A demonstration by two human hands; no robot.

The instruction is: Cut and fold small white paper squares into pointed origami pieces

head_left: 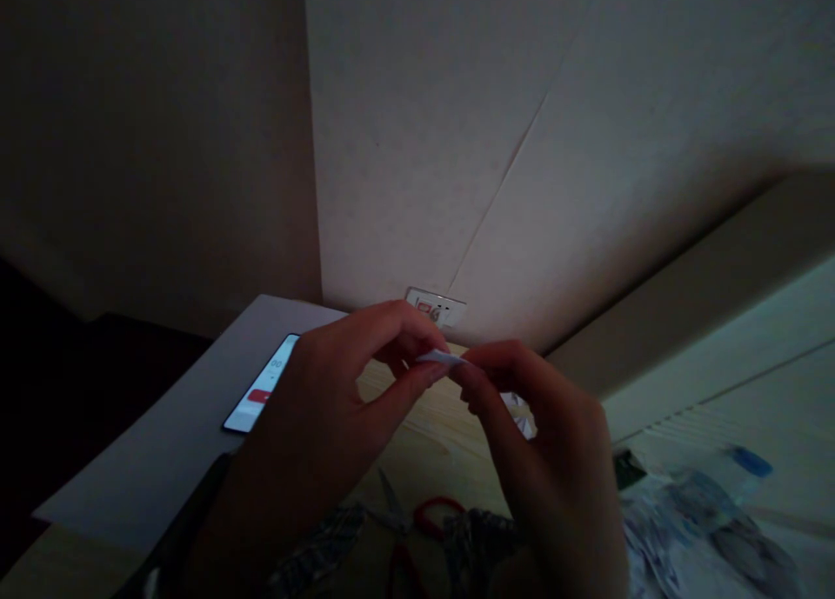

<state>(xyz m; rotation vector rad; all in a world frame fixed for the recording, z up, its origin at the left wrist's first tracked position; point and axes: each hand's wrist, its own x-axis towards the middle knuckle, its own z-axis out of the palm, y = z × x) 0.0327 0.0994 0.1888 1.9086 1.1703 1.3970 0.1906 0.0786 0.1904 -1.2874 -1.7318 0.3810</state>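
A small folded piece of white paper [444,356] is pinched between both hands above the wooden table. My left hand [352,382] grips its left end between thumb and fingers. The right end sits in the closed fingertips of my right hand [535,408]. Most of the paper's lower side is hidden by the fingers. Below the hands lies a pair of scissors [395,516] with red handles, its blades spread. Behind my right hand, small white folded paper pieces [522,425] show in part on the table.
A lit phone [257,399] lies on a large white sheet [156,434] at the left, partly behind my left hand. A wall socket [436,307] is at the back. On the right are clear plastic packaging [698,529] and a blue cap [751,461].
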